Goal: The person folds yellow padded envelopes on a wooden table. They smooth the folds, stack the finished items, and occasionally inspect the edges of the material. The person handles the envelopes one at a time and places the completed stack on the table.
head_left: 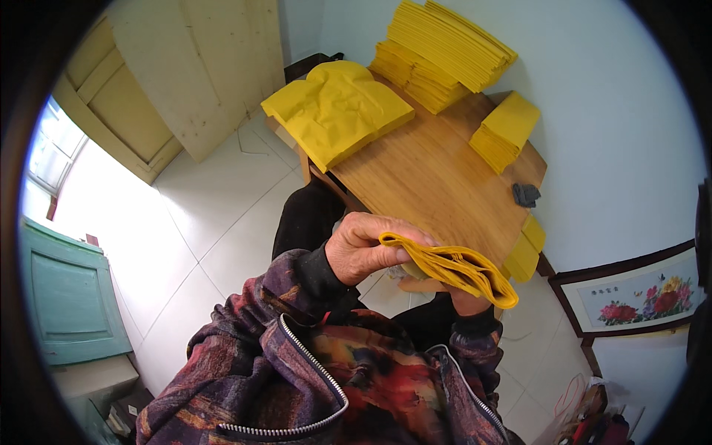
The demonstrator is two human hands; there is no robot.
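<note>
Hands (361, 247) | folded yellow bundle (456, 268) | left pinches one end, right partly behind

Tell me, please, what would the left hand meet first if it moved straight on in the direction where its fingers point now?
The folded yellow bundle, which the left hand touches, comes first. Beyond it, the yellow sheets at the right of the table may lie in line, but depth is unclear.
</note>
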